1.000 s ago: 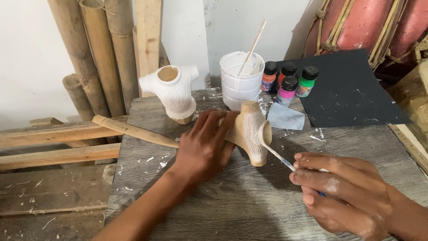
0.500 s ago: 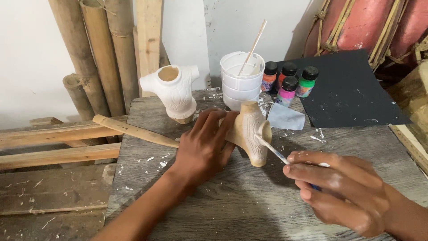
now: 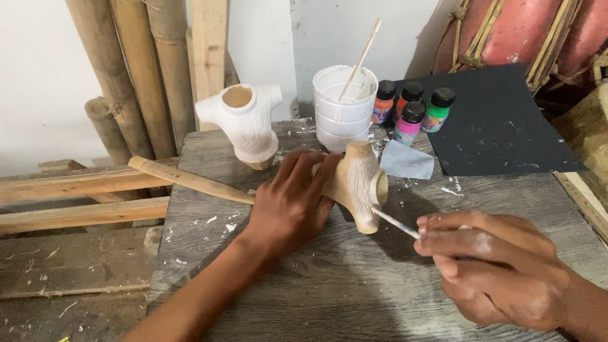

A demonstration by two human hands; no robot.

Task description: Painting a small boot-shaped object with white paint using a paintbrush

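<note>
Near table (image 3: 329, 297) edge wide open. Back crowded tho: white torso (image 3: 244, 120), bucket (image 3: 342, 107), paint bottles (image 3: 411, 107), black sheet (image 3: 500, 126). Stick (image 3: 190, 179) blocks left.

— What colours do we have on our table (image 3: 354, 297)?

— Weathered grey boards flecked with white. The carved piece (image 3: 358, 183) we're holding is pale bare tan, ridged all over; the other carved piece (image 3: 244, 120) is coated white.

— And our paints?

— Black-capped bottles (image 3: 411, 109): orange, red, pink, green. A white tub (image 3: 342, 114), a black sheet (image 3: 500, 130), a pale blue scrap (image 3: 406, 162).
</note>
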